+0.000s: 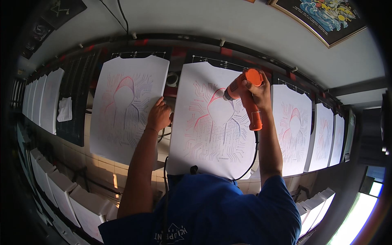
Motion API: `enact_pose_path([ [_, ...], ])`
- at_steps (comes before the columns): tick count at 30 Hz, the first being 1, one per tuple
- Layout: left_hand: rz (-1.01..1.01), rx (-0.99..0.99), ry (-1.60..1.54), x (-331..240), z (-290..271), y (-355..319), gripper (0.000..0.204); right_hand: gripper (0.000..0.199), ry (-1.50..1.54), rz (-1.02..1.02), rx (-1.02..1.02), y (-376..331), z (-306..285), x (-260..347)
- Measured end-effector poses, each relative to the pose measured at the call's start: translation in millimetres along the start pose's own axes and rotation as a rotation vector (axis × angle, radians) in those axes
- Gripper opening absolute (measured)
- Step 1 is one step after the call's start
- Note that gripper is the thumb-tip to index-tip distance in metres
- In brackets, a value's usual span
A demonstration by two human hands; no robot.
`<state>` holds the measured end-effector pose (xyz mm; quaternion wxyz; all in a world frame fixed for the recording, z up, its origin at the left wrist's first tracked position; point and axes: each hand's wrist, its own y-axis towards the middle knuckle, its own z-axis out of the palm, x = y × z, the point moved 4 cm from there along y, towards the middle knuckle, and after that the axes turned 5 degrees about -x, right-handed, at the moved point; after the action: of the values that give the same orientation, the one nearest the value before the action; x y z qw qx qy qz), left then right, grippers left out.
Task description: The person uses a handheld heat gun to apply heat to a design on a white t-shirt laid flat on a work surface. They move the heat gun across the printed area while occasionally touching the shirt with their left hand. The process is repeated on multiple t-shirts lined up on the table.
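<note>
Your right hand (262, 92) aims an orange, pistol-shaped plastic heat gun (247, 102) at a white cloth garment (190, 152)

Your right hand is wrapped around the upper body of the heat gun, fingers closed on it, which probably steadies the dark nozzle (227, 95) and lets you steer it. The gun is above the upper right part of the middle garment, its tip over the red-and-blue line print (221, 109) near the hood shape; whether it touches the cloth, you cannot tell from here. The thin black cord (257, 153) leaves the handle's base and curves along the garment's right side, leaving most of the print uncovered.

Your left hand (160, 116) is half curled at the right edge of a second white printed garment (102, 136), perhaps for balance; whether it pinches that edge cannot be told. Each garment lies flat over a dark, rigid board (197, 58), likely so the cloth stays smooth.
</note>
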<state>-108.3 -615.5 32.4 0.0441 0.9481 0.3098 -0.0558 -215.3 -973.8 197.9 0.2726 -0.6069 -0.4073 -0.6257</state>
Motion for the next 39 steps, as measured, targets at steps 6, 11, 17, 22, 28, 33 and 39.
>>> enact_pose_path([
  [6,-0.011,0.044,-0.009,-1,-2,1,0.011,0.06,-0.009,-0.039,-0.105,10,3,0],
  [11,-0.007,0.032,-0.03,-1,-4,1,0.012,0.063,-0.154,-0.08,-0.236,13,-2,10],
  [17,0.007,0.041,-0.037,-1,-4,1,0.013,0.062,-0.271,-0.114,-0.28,17,-6,6],
  [22,0.023,-0.029,-0.071,2,-1,-2,0.01,0.06,-0.257,-0.088,-0.273,18,5,3],
  [28,0.023,-0.016,-0.069,2,-4,-1,0.009,0.063,-0.131,-0.027,-0.168,15,19,1],
  [33,0.063,-0.124,-0.156,3,-12,-6,0.022,0.065,-0.161,0.042,-0.129,2,22,2],
  [39,-0.089,-0.378,-0.234,13,-24,-45,0.053,0.067,-0.104,0.049,-0.086,7,26,-3],
])
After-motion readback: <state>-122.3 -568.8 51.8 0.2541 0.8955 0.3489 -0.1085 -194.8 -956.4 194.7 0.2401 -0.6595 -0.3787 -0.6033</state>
